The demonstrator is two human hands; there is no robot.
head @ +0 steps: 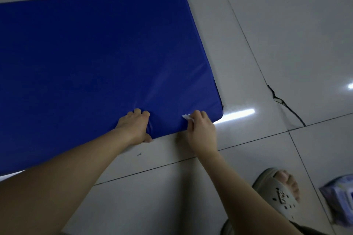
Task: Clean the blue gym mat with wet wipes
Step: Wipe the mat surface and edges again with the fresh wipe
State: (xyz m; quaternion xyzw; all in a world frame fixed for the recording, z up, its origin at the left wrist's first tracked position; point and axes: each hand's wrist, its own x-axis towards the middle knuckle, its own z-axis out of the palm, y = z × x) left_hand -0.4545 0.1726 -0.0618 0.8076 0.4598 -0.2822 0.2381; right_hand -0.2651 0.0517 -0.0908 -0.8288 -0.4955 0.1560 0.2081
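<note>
The blue gym mat (95, 53) lies flat on the tiled floor (267, 25). It spreads away from both grips to the far side and off the picture's left edge. Its near right corner sits just right of the right grip (200, 128).

The left grip (134, 126), a bare hand, is closed over the mat's near edge. The fingers curl down onto the top face and the thumb is tucked at the edge by the floor. A fold of the cover is pinched up between them, and creases fan out beyond the knuckles.

The right grip is apart from the left one, to its right along the same edge. It is closed around a crumpled white wet wipe (188, 116). The wipe pokes out past the fingertips on the left grip's side and touches the mat's top surface at the edge.

A bright light streak (238, 113) shines on the floor just right of the right grip, beyond the mat's corner. Further right, a dark crack (282, 101) runs through a tile.

Nearer the person than the right grip, and to its right, a foot in a grey perforated sandal (278, 191) stands on the floor. Right of the sandal, at the picture's edge, lies a bluish soft pack (340, 202), too blurred to read.
</note>
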